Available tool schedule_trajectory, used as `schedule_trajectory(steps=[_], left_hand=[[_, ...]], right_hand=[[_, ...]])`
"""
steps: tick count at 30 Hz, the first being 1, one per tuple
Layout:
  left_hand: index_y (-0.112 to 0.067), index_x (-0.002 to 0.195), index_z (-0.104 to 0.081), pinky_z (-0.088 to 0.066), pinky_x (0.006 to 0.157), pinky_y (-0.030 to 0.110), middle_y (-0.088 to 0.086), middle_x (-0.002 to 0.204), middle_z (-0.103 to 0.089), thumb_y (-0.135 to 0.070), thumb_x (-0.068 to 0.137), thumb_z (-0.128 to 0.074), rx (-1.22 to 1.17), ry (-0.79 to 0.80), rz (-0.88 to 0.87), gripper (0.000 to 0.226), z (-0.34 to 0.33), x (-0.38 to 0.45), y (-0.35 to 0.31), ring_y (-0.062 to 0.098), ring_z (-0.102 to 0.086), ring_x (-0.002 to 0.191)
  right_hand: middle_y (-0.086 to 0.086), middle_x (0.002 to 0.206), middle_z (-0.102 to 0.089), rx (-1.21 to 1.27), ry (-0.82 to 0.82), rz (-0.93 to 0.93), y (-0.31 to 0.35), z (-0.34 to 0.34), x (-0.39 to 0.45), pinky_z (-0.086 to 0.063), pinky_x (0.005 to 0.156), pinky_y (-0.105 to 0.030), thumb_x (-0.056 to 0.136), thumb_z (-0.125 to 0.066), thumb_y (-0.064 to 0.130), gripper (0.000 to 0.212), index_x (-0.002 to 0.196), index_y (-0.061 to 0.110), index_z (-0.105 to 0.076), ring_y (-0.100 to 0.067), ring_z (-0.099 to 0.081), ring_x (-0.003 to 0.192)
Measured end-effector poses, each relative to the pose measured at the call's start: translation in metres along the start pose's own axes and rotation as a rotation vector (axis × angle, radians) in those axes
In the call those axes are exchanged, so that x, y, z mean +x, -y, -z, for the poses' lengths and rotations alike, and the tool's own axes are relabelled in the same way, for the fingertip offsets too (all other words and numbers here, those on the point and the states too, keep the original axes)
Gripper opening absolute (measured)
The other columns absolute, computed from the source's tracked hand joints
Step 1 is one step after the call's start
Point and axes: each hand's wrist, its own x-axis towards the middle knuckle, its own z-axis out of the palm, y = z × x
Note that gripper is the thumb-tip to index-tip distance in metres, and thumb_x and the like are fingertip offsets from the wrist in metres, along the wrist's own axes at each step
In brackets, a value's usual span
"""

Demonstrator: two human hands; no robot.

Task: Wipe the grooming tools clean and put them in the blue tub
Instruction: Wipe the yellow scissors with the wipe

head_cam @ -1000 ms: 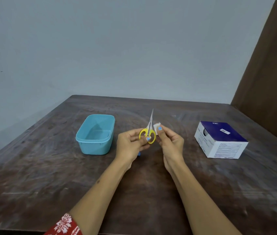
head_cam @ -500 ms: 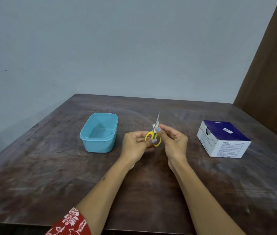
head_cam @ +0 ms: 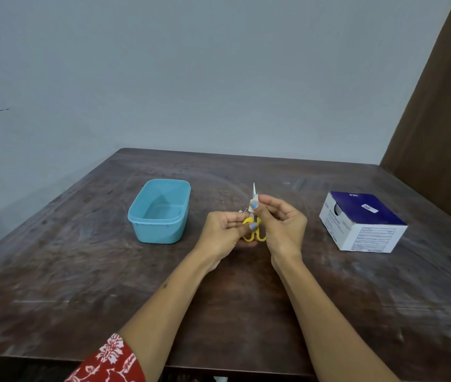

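Scissors wiped above the counter (head_cam: 246,312), blue tub (head_cam: 159,210) empty to the left.
Yellow-handled scissors (head_cam: 253,228) are gripped at the loops by the left hand (head_cam: 225,234); a small white wipe (head_cam: 254,203) is pinched around the blades by the right hand (head_cam: 283,227). Risk: the exposed tip may nick a fingertip if the pinch slides upward.

Red floral sleeve (head_cam: 108,359), blue-painted nails (head_cam: 254,205)

A plain room, likely a home; a worn dark wooden table (head_cam: 81,271) stands against a bare grey wall (head_cam: 191,78). A brown wooden panel (head_cam: 445,92) rises far right.
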Motion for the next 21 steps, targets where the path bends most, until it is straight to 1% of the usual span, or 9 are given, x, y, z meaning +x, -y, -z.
schedule_trajectory(steps=[3,6,8,10,13,15,18,21], left_hand=[[0.004,0.108,-0.064,-0.060,0.065,0.029,0.014,0.089,-0.070,0.002,0.083,-0.062,0.029,0.032,0.020,0.025,0.0009,0.0000,-0.0013,0.017,-0.069,0.074],[0.005,0.110,-0.062,-0.060,0.064,0.029,0.016,0.091,-0.070,0.002,0.083,-0.063,0.059,0.067,0.031,0.027,-0.0020,-0.0026,-0.0011,0.019,-0.069,0.075],[0.004,0.110,-0.062,-0.060,0.063,0.028,0.017,0.092,-0.070,0.002,0.083,-0.063,0.074,0.036,0.003,0.027,-0.0024,-0.0031,0.0002,0.020,-0.069,0.076],[0.002,0.107,-0.065,-0.059,0.063,0.028,0.015,0.091,-0.071,0.002,0.083,-0.063,0.068,-0.004,-0.033,0.024,-0.0003,-0.0019,0.0011,0.020,-0.070,0.078],[-0.001,0.105,-0.066,-0.059,0.065,0.029,0.012,0.089,-0.072,0.002,0.084,-0.062,0.061,-0.002,-0.037,0.022,0.0029,-0.0014,-0.0007,0.020,-0.070,0.080],[0.001,0.107,-0.065,-0.060,0.065,0.029,0.013,0.090,-0.071,0.002,0.084,-0.062,0.060,0.029,-0.009,0.024,0.0028,-0.0014,-0.0021,0.019,-0.070,0.079],[0.005,0.111,-0.062,-0.060,0.064,0.028,0.020,0.097,-0.069,0.002,0.083,-0.063,0.084,0.071,0.034,0.028,-0.0002,-0.0027,-0.0028,0.021,-0.069,0.079],[0.005,0.113,-0.061,-0.060,0.065,0.029,0.020,0.098,-0.069,0.002,0.083,-0.063,0.105,0.045,0.008,0.030,-0.0013,-0.0026,-0.0003,0.023,-0.069,0.081]], right_hand=[[-0.006,0.077,-0.071,0.036,-0.050,-0.009,0.0005,0.0002,0.0018,-0.052,0.055,-0.019,0.076,-0.074,0.003,0.012,0.083,0.012,-0.070,-0.006,-0.066,0.060],[-0.005,0.077,-0.071,0.046,-0.102,-0.005,0.0001,0.0018,0.0044,-0.053,0.059,-0.021,0.075,-0.075,0.006,0.013,0.081,0.016,-0.070,-0.005,-0.065,0.063],[-0.004,0.076,-0.071,0.044,-0.083,-0.009,0.0001,0.0015,0.0040,-0.052,0.058,-0.020,0.075,-0.075,0.005,0.012,0.081,0.015,-0.070,-0.005,-0.065,0.063],[-0.004,0.075,-0.071,0.042,-0.023,-0.029,-0.0003,0.0006,0.0017,-0.051,0.054,-0.018,0.076,-0.073,0.003,0.011,0.083,0.011,-0.070,-0.006,-0.066,0.062],[-0.005,0.078,-0.072,-0.009,0.045,-0.042,-0.0014,0.0006,-0.0013,-0.053,0.056,-0.019,0.077,-0.073,0.007,0.009,0.085,0.011,-0.071,-0.009,-0.069,0.068],[-0.003,0.077,-0.072,-0.008,0.022,-0.032,-0.0012,0.0012,-0.0008,-0.052,0.056,-0.017,0.078,-0.073,0.008,0.008,0.084,0.012,-0.071,-0.007,-0.068,0.067],[0.001,0.077,-0.072,0.021,-0.049,-0.001,-0.0014,0.0014,0.0024,-0.051,0.061,-0.016,0.078,-0.073,0.009,0.009,0.082,0.016,-0.071,-0.004,-0.068,0.070],[0.001,0.076,-0.072,0.022,-0.054,0.007,-0.0019,0.0013,0.0031,-0.051,0.061,-0.016,0.078,-0.073,0.009,0.008,0.081,0.017,-0.071,-0.004,-0.067,0.070]])
